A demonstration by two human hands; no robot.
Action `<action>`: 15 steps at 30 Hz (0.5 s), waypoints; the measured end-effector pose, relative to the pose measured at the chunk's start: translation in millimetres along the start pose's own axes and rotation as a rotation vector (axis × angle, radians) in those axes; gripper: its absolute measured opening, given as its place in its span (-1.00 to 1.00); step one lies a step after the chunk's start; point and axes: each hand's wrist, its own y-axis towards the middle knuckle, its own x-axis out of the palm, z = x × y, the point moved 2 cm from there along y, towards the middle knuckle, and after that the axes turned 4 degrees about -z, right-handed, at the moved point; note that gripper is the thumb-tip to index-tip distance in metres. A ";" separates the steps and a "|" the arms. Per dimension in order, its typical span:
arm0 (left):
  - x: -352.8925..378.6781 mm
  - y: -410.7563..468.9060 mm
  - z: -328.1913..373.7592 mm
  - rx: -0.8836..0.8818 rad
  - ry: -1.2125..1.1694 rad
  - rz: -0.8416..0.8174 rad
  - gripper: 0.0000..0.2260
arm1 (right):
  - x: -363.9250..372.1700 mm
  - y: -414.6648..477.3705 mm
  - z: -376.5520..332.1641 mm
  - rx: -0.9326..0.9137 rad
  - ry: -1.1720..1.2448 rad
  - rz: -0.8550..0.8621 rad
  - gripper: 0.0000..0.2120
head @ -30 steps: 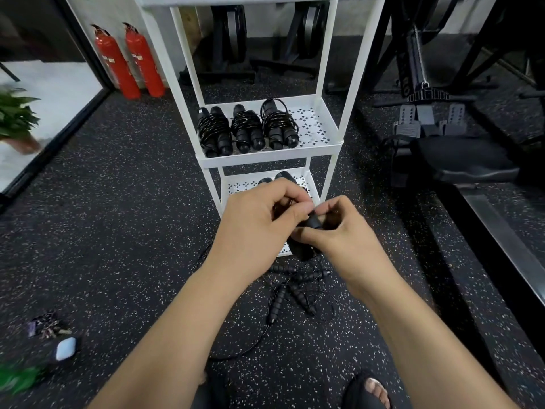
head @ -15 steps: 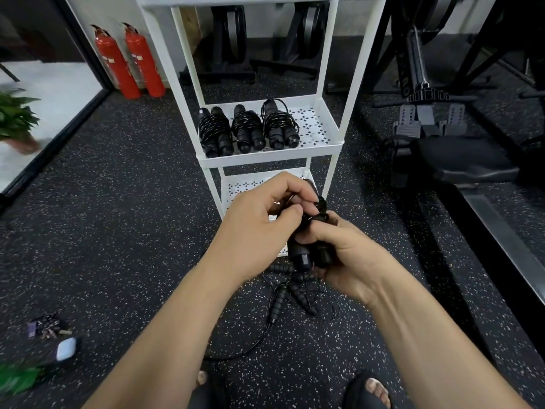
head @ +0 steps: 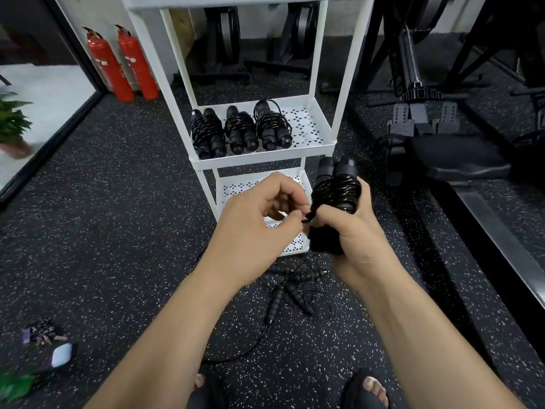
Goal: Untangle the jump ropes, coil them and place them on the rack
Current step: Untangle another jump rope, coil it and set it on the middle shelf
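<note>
My right hand (head: 352, 240) grips a coiled black jump rope (head: 336, 190), its two handles upright and the cord wound round them. My left hand (head: 259, 219) pinches the cord's loose end right beside that coil. Three coiled jump ropes (head: 240, 129) lie side by side on the middle shelf of the white rack (head: 259, 159). Below my hands, tangled jump ropes (head: 292, 290) with foam handles lie on the floor in front of the rack.
Two red fire extinguishers (head: 122, 63) stand at the back left. A rowing machine (head: 436, 143) fills the right side. Keys and a small white case (head: 47, 343) lie on the floor at the left. My feet in sandals (head: 365, 388) are at the bottom.
The coil has been turned upright in my right hand and moved to the right. My left hand has shifted from wrapping over the bundle to pinching the cord's end.
</note>
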 end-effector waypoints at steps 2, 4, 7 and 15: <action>0.5 -0.1 -1.1 -0.015 -0.006 -0.004 -0.74 | 0.1 0.0 -2.9 -0.021 0.070 0.030 -0.30; 2.7 -0.5 -2.2 -0.026 0.011 -0.008 -0.72 | 0.8 -0.7 -5.7 -0.035 0.047 0.037 -0.28; 6.1 -0.9 -2.4 -0.049 0.042 -0.005 -0.68 | 1.3 -1.2 -4.7 -0.011 -0.005 0.035 -0.31; 3.7 -2.6 5.3 -0.108 0.142 0.034 -0.39 | 2.0 -3.5 -3.6 0.075 0.011 0.077 -0.59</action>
